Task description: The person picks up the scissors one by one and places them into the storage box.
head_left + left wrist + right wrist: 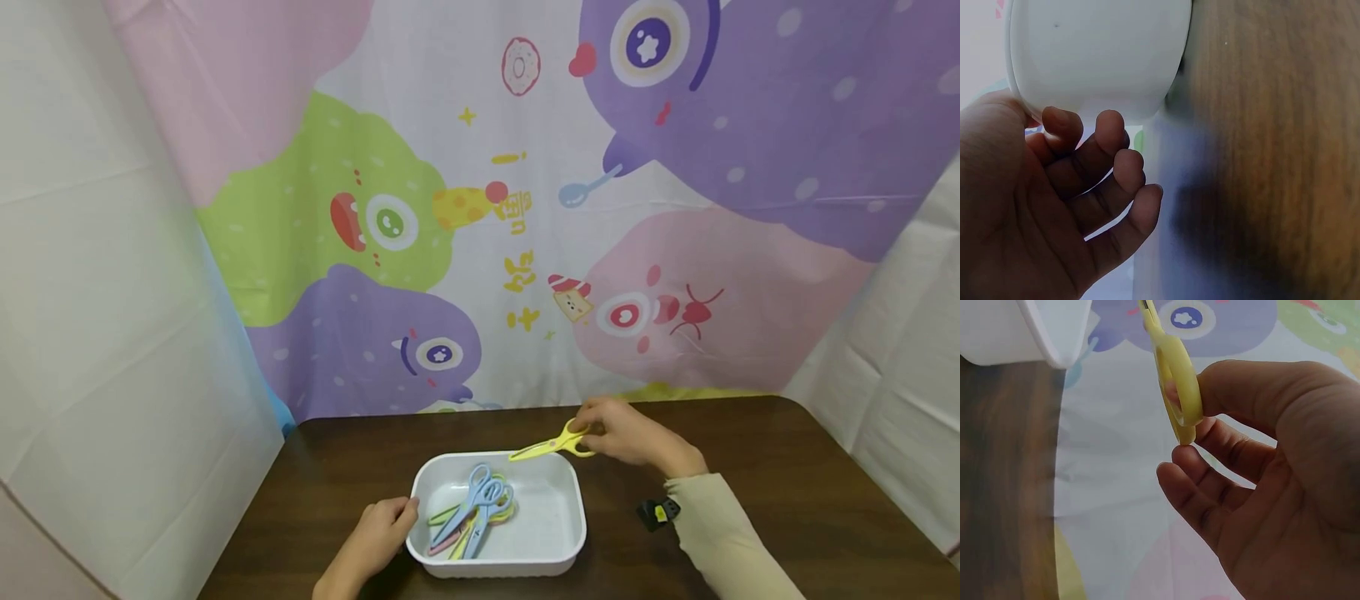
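Note:
Yellow scissors [549,448] hang above the back right of a white tray [498,569], their blades pointing left over its rim. My right hand [626,432] holds them by the handle loops, and in the right wrist view the thumb presses against one yellow loop [1192,381]. At the tray's left end, my left hand [378,533] pinches the rim; the left wrist view shows its fingers bent beside the white tray wall [1097,56]. Inside the tray, two blue scissors [452,525] lie on top of green, yellow and pink ones, partly hidden.
The tray stands on a dark brown wooden table [720,467]. Behind the table hangs a curtain [525,367] printed with cartoon monsters, and pale cloth [135,292] forms the left side. A small black device [654,514] sits at my right wrist.

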The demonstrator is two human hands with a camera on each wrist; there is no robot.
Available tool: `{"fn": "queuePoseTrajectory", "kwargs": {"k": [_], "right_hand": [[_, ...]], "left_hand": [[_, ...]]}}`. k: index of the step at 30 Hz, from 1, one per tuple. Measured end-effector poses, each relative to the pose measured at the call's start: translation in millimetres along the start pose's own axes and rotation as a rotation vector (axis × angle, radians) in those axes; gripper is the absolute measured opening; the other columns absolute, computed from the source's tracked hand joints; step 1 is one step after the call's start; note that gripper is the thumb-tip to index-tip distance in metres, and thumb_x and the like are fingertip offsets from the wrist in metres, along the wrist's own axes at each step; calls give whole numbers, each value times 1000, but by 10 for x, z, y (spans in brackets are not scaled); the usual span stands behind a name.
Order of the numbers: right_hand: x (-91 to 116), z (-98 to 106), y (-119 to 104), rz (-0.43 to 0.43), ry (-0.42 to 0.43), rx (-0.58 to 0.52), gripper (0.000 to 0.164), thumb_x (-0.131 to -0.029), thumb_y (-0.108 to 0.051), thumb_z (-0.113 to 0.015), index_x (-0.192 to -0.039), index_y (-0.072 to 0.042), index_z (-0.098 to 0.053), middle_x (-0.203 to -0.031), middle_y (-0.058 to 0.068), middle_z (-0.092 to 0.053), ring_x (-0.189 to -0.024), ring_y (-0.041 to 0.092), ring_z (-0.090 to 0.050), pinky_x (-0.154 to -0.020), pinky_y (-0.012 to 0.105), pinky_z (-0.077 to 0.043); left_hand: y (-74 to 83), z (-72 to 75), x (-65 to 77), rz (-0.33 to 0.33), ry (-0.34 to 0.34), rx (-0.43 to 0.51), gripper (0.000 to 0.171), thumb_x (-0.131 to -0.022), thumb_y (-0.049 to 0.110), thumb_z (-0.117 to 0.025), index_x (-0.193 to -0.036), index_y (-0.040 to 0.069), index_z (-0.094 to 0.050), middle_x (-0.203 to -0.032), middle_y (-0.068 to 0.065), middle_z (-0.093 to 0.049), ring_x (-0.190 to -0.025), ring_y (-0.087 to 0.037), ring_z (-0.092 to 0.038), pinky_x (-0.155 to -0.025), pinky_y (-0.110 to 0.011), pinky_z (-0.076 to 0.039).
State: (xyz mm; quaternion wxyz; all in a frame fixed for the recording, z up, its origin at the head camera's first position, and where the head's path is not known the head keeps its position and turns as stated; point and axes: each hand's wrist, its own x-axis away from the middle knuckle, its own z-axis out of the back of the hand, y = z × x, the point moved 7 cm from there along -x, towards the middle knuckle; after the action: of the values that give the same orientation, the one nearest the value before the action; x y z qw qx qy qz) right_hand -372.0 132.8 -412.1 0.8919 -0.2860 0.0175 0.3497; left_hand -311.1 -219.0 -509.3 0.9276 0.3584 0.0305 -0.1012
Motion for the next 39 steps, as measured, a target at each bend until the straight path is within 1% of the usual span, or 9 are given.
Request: {"fn": "queuePoseTrajectory", "kwargs": {"k": [3, 5, 11, 20, 25, 30, 36, 39], "right_hand": [[-23, -42, -28, -4, -21, -5, 17, -91, -4, -72, -107, -5, -79, -99, 1, -66, -89, 11, -59, -78, 28, -55], [-37, -63, -53, 11, -24, 2, 17, -92, -4, -72, -108, -5, -78, -100, 2, -66, -91, 12, -60, -80, 29, -56], [-100, -96, -140, 24, -33, 6, 18, -92, -5, -72, -109, -6, -78, -101, 1, -66, -92, 14, -61, -81, 31, -55], [-195, -159, -260, 61, -58, -10, 18, -92, -3, -71, -108, -4, -78, -102, 3, -66, -95, 17, -63, -83, 32, -57], [-231, -221, -306, 67, -65, 1, 19, -91, -3, -72, -108, -5, -79, -103, 3, -67, -96, 16, -63, -83, 31, -56], [-262, -290, -356, 81, -68, 12, 19, -91, -4, -73, -109, -5, -79, -103, 2, -67, -93, 14, -62, -81, 29, -55], [-325, -356, -394, 59, -77, 41, 18, -91, -7, -73, -108, -8, -79, -103, -1, -68, -95, 13, -61, -84, 30, -54], [-358, -384, -417, 62, -76, 58, 18, -90, -8, -74, -107, -9, -80, -103, -2, -69, -96, 13, -61, -84, 31, -53]], "left_hand": [[13, 5, 3, -5, 3, 2, 38, -105, 24, -54, -67, 16, -55, -60, 8, -49, -56, -4, -44, -54, -22, -38], [15, 5, 7, -6, 1, 6, 38, -105, 25, -54, -68, 15, -55, -60, 8, -49, -56, -4, -44, -54, -22, -38], [9, 5, 1, -3, 0, 0, 38, -105, 25, -53, -68, 16, -55, -60, 8, -49, -56, -3, -45, -55, -22, -38], [6, 3, -5, -10, 2, -11, 39, -105, 24, -53, -67, 16, -54, -59, 8, -48, -55, -3, -44, -54, -22, -38], [-5, -7, -7, -11, -2, -7, 39, -105, 25, -53, -68, 16, -55, -60, 8, -49, -55, -3, -44, -54, -22, -38], [-9, -4, -6, -8, -1, -12, 38, -105, 24, -53, -67, 16, -54, -60, 8, -49, -56, -3, -44, -54, -22, -38], [4, 2, 1, -19, 9, -8, 38, -104, 24, -54, -67, 16, -53, -60, 8, -47, -57, -3, -43, -55, -23, -38], [8, 1, -1, -24, 11, -2, 39, -104, 23, -54, -66, 16, -53, -59, 9, -47, -55, -3, -43, -54, -23, -38]]}}
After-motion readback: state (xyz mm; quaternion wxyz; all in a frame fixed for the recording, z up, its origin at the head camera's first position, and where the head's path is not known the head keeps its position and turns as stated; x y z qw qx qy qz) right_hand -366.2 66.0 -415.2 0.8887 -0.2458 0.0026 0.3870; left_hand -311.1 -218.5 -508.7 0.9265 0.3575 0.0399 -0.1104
